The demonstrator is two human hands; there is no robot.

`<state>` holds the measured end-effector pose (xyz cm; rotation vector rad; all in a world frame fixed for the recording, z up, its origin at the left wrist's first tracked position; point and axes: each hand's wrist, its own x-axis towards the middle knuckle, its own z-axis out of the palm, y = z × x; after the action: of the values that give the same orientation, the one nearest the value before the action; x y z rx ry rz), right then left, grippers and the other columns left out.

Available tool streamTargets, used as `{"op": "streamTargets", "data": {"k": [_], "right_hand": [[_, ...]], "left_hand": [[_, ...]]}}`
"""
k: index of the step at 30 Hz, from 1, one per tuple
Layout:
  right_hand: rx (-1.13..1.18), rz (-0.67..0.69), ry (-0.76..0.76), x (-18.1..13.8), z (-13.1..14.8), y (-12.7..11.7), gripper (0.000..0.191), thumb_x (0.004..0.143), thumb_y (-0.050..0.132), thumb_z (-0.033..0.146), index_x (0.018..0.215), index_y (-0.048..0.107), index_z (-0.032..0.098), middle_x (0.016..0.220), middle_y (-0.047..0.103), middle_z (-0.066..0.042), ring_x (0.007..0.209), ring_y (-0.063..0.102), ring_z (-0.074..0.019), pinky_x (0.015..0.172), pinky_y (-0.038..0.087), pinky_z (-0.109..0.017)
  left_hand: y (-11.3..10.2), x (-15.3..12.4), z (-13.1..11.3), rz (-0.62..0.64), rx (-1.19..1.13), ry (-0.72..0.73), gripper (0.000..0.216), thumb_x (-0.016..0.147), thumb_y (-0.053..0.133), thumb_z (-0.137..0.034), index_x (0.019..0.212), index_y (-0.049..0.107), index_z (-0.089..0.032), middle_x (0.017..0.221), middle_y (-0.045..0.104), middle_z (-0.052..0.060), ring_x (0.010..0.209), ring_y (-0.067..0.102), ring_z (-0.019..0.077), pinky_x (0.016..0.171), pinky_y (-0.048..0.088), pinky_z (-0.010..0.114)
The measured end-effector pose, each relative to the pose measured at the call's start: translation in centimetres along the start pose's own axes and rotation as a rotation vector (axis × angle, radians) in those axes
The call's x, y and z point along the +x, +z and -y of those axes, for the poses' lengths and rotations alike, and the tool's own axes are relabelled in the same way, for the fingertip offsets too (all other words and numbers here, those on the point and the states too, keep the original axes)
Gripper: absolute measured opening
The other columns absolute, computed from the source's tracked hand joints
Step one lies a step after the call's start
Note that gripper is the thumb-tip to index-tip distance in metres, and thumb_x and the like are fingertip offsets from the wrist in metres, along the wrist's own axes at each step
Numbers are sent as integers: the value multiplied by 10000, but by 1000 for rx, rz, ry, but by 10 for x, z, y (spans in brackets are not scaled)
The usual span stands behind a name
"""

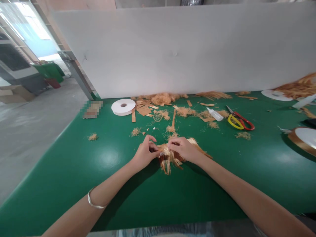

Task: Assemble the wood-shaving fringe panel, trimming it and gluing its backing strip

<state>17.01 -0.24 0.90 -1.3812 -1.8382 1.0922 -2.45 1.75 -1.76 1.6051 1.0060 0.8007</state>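
My left hand (pixel 145 152) and my right hand (pixel 184 148) meet over a bundle of frayed golden-brown ribbon (pixel 170 158) lying on the green table (pixel 74 171). Both hands pinch the ribbon bundle, fingers closed on its upper edge. Loose threads hang from the bundle toward me. A thin bangle circles my left forearm.
A white tape roll (pixel 123 107) lies at the back left beside cut ribbon strips (pixel 144 109) and fluffy thread scraps (pixel 161 98). A small white glue bottle (pixel 214 114) and yellow-and-red scissors (pixel 239 121) lie at the back right. A ribbon spool (pixel 304 139) sits at the right edge. A white partition (pixel 182 49) bounds the far side.
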Motion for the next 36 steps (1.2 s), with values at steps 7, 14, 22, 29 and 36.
{"op": "streamTargets", "data": {"k": [7, 14, 22, 29, 36], "right_hand": [[205, -48, 87, 5, -10, 1, 237, 742, 504, 307, 544, 518, 178, 522, 472, 33, 411, 390, -67, 439, 278, -222], [439, -96, 128, 5, -8, 2, 254, 734, 548, 338, 548, 524, 168, 638, 533, 9, 448, 353, -47, 431, 266, -218], [811, 118, 168, -1, 7, 3, 228, 739, 581, 323, 614, 465, 172, 718, 617, -39, 539, 496, -78, 410, 230, -196], [762, 93, 85, 4, -8, 6, 218, 791, 536, 320, 632, 483, 179, 630, 556, 0, 573, 511, -88, 519, 371, -211], [-177, -23, -284, -1, -2, -1, 277, 837, 426, 291, 593, 510, 188, 606, 563, -40, 616, 500, -145, 603, 385, -288]], "left_hand": [[0, 0, 0, -18, 19, 6, 456, 625, 734, -175, 876, 356, -223, 618, 618, -56, 635, 569, 137, 618, 402, 250], [0, 0, -2, -8, 1, 5, 450, 625, 726, -174, 871, 353, -222, 612, 627, -50, 636, 582, 142, 615, 407, 252], [0, 1, 1, -6, 6, 21, 442, 640, 722, -198, 877, 349, -223, 615, 623, -55, 624, 585, 140, 631, 424, 264], [0, 0, -1, -18, 3, 20, 439, 623, 724, -174, 866, 362, -218, 612, 625, -53, 630, 581, 137, 617, 405, 251], [1, 0, -2, -25, -22, 14, 446, 621, 734, -172, 866, 365, -217, 596, 620, -58, 615, 580, 132, 613, 413, 253]]}}
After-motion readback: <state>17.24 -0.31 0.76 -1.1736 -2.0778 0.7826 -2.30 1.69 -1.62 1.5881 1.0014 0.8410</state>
